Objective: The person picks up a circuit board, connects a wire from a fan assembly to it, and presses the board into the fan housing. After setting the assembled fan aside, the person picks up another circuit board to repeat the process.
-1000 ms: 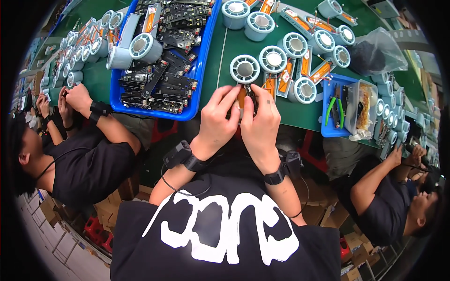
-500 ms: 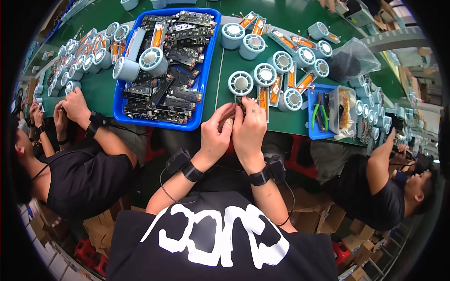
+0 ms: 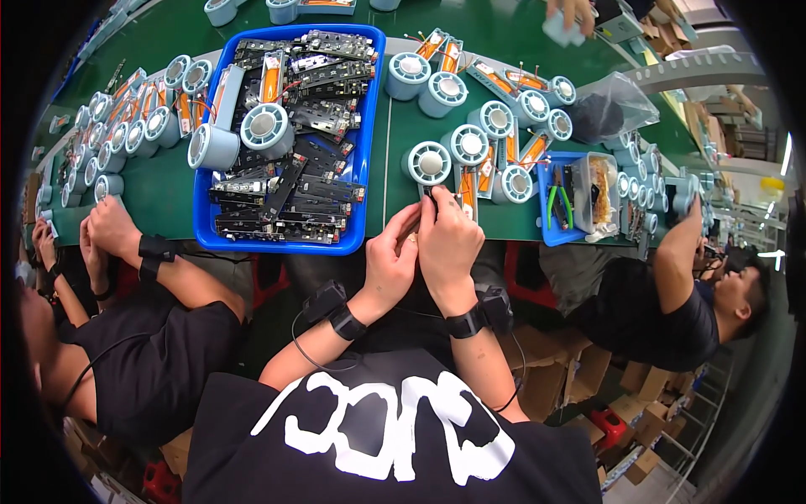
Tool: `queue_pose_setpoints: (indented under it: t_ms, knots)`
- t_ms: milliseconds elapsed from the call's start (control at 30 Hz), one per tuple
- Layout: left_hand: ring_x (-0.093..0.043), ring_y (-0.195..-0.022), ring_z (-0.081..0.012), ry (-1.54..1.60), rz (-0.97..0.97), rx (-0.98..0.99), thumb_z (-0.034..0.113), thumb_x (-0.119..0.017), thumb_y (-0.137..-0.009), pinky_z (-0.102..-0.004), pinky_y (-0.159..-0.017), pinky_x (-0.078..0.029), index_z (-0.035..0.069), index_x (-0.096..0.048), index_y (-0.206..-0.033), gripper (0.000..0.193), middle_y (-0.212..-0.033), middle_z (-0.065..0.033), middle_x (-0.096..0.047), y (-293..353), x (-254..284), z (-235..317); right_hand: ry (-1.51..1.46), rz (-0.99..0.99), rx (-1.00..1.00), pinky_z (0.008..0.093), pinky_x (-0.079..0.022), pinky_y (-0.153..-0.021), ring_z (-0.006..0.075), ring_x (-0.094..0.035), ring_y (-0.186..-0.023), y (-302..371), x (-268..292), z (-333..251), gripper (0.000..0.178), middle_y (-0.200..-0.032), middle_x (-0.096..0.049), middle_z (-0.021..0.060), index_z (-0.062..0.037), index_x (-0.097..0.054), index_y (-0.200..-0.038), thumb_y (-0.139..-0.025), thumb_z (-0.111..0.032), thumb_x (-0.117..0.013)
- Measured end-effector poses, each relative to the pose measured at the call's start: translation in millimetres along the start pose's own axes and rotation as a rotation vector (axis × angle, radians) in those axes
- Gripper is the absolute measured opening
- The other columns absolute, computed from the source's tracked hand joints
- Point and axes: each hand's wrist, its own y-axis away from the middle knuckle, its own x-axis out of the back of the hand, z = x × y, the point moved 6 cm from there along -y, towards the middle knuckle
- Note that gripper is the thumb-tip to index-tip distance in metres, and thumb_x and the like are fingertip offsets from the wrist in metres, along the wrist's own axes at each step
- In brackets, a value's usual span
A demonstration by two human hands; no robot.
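Right hand (image 3: 451,239): closed on the hidden lower end of a pale-blue plastic unit with a round, spoked head (image 3: 429,163). Left hand (image 3: 393,256): fingers curled alongside; grip cannot be told.
Unit: just beyond the fingertips, at the front edge of the green worktable (image 3: 520,224); seemingly mid-work, extent covered.
Right of it: similar pale-blue units (image 3: 514,183), orange strips exposed, apparently unfinished.
Left: blue plastic tray (image 3: 375,134), plentiful black circuit boards (image 3: 323,191) remaining.
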Motion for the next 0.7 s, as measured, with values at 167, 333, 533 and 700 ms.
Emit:
queue_pose_setpoints:
  t_ms: [167, 333, 533, 700]
  knots:
    - [-0.066, -0.115, -0.0215, 0.228, -0.074, 0.319, -0.004, -0.049, -0.097, -0.0312, -0.1, -0.051, -0.007, -0.055, -0.134, 0.038, -0.125, -0.0162, -0.068, 30, 5, -31, -0.084, 0.116, 0.139, 0.0414, -0.058, -0.078, 0.0361, -0.072, -0.095, 14, -14, 13, 0.028, -0.114, -0.072, 0.0206, -0.0009, -0.068, -0.12, -0.092, -0.008, -0.069]
    - [-0.063, -0.116, -0.0191, 0.382, -0.227, 0.589, -0.001, -0.052, -0.097, -0.0324, -0.1, -0.051, -0.005, -0.057, -0.131, 0.034, -0.124, -0.0126, -0.065, 36, -11, -59, -0.132, 0.151, 0.247, 0.0412, -0.059, -0.084, 0.0409, -0.071, -0.103, 27, -19, 16, 0.048, -0.127, -0.064, 0.0292, 0.0042, -0.057, -0.134, -0.088, 0.0, -0.069]
    - [-0.063, -0.113, -0.0175, 0.666, -0.187, 0.554, 0.007, -0.057, -0.101, -0.0308, -0.096, -0.052, -0.002, -0.058, -0.131, 0.032, -0.124, -0.0102, -0.065, 30, 0, -52, -0.382, 0.084, 0.264, 0.0441, -0.057, -0.092, 0.0449, -0.066, -0.113, 43, -11, 18, 0.049, -0.131, -0.061, 0.0311, 0.0074, -0.053, -0.137, -0.089, 0.006, -0.064]
    - [-0.065, -0.104, -0.0151, 0.522, -0.038, 0.41, 0.017, -0.06, -0.104, -0.0291, -0.088, -0.053, -0.002, -0.061, -0.127, 0.03, -0.12, -0.0075, -0.066, 45, 9, -31, -0.52, 0.037, 0.429, 0.0445, -0.056, -0.097, 0.0414, -0.067, -0.113, 87, 21, 8, 0.035, -0.122, -0.067, 0.0264, 0.0075, -0.062, -0.122, -0.087, 0.005, -0.064]
